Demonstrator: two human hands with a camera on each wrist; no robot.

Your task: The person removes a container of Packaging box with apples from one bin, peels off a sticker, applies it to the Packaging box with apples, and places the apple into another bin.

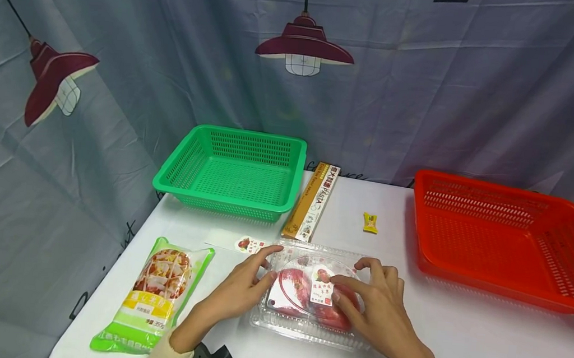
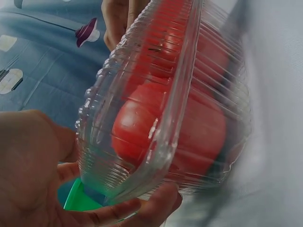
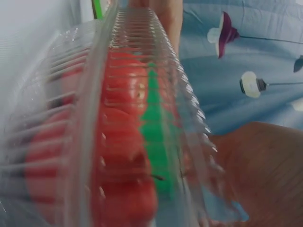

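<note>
A clear plastic clamshell box (image 1: pixel 300 329) with red apples (image 2: pixel 170 125) inside lies on the table. My left hand (image 1: pixel 238 287) holds its left end; in the left wrist view, fingers (image 2: pixel 156 205) reach round the box corner. Over the lid is my right hand (image 1: pixel 383 304), its thumb and index fingertip touching the right edge of a white label (image 1: pixel 322 284) on the lid. A gap shows between those two fingertips. The right wrist view is blurred and shows the apples (image 3: pixel 123 161) through the box wall, with the label out of sight.
A strip with another label (image 1: pixel 250 244) lies behind my left hand. Left is a green food bag (image 1: pixel 156 298). Behind stand a green basket (image 1: pixel 227 199) and a pasta box (image 1: pixel 312 202). A small yellow packet (image 1: pixel 370 223) and a red basket (image 1: pixel 492 274) are to the right.
</note>
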